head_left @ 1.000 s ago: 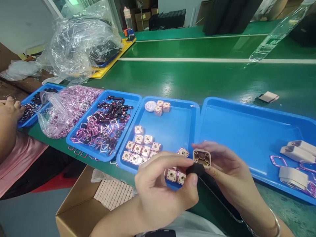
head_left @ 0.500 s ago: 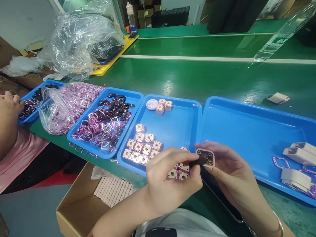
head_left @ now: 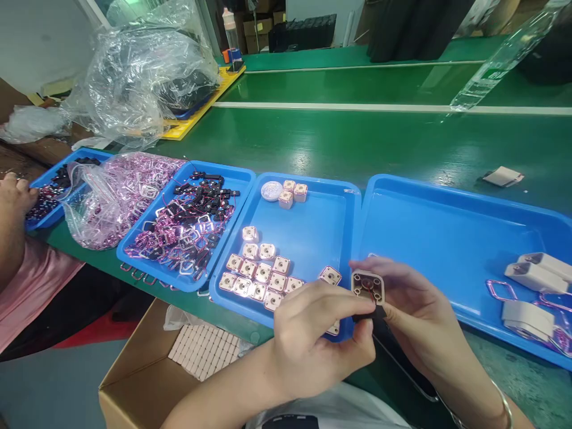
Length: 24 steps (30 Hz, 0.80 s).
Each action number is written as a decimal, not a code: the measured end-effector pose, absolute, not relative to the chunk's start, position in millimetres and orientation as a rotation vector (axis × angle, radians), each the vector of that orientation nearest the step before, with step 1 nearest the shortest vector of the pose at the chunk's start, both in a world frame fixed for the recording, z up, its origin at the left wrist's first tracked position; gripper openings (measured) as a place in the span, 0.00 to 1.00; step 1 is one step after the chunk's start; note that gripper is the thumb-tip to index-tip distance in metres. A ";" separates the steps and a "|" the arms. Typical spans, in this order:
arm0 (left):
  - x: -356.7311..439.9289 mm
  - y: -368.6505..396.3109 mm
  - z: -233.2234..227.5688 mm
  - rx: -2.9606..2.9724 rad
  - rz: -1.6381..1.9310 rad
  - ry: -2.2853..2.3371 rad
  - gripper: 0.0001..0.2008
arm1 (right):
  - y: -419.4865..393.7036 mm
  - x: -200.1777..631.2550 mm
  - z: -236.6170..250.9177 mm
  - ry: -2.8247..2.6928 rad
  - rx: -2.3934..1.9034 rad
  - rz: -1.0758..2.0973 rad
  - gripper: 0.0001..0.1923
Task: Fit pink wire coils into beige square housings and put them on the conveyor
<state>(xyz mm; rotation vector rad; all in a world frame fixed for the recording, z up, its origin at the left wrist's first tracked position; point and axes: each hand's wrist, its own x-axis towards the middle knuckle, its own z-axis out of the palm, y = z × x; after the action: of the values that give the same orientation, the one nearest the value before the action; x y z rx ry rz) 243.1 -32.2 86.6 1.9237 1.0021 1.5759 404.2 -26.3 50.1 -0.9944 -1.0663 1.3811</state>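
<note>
My right hand (head_left: 417,319) holds a small square cream-coloured housing (head_left: 356,282) with its hollow side turned toward me. Inside the housing show round posts and a bit of red wire. My left hand (head_left: 319,342) pinches a small black part (head_left: 363,317) right at the housing's lower edge; whether it is fixed to the wire cannot be made out. Below both hands, a blue tray (head_left: 313,232) carries rows of similar square housings (head_left: 263,273) and a round whitish disc (head_left: 271,190). Some of these housings are hidden behind my left hand.
Left of it, another blue tray (head_left: 248,179) holds black parts with wires and pinkish frames beside a plastic bag (head_left: 120,202) of frames. At right, a blue tray (head_left: 429,232) holds white blocks (head_left: 529,319). A cardboard box (head_left: 134,372) stands below. A co-worker's hand (head_left: 15,193) is far left.
The black part has moved from the housing's left side to its lower edge, with my left hand shifting slightly right and down. The housing's hollow face shows more fully now.
</note>
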 end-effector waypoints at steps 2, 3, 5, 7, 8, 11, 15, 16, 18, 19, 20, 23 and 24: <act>244.5 -33.9 85.8 1.817 1.563 1.011 0.11 | -26.8 405.0 47.8 -1.096 -0.978 1.365 0.11; 245.2 -34.6 85.5 1.743 1.544 1.029 0.11 | -27.0 405.4 46.7 -1.114 -0.970 1.356 0.10; 246.4 -35.3 85.3 1.554 1.476 1.077 0.10 | -27.2 406.2 44.8 -1.147 -0.959 1.341 0.10; 247.4 -34.9 85.3 1.340 1.389 1.108 0.09 | -27.1 406.9 43.6 -1.160 -0.956 1.331 0.10; 247.8 -34.3 85.1 1.239 1.351 1.110 0.09 | -26.9 407.1 43.3 -1.160 -0.956 1.329 0.11; 248.2 -31.9 83.4 1.051 1.313 1.116 0.07 | -27.0 406.9 44.1 -1.145 -0.962 1.335 0.10; 244.4 -30.0 80.2 1.245 1.406 1.155 0.08 | -29.2 406.1 45.4 -1.060 -1.029 1.394 0.13; 242.8 -29.7 79.8 1.328 1.416 1.144 0.09 | -30.0 406.5 44.9 -1.038 -1.044 1.416 0.14; 239.2 -28.9 79.5 1.446 1.424 1.109 0.09 | -31.5 408.0 42.4 -1.008 -1.059 1.450 0.15; 237.4 -28.3 79.5 1.479 1.425 1.090 0.09 | -32.2 409.0 40.7 -1.003 -1.060 1.462 0.15; 235.9 -27.5 79.7 1.499 1.431 1.076 0.09 | -32.8 409.9 39.0 -1.001 -1.060 1.476 0.15; 232.7 -25.0 80.2 1.542 1.442 1.045 0.09 | -33.5 411.5 35.1 -1.024 -1.038 1.533 0.15; 232.3 -24.4 80.3 1.555 1.438 1.037 0.09 | -33.5 411.4 34.8 -1.043 -1.026 1.548 0.14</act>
<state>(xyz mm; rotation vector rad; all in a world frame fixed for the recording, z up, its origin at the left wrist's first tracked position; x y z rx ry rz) 232.3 -24.4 80.3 1.5553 1.0367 1.4384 411.4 -33.5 34.8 -1.0256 -1.0427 1.5478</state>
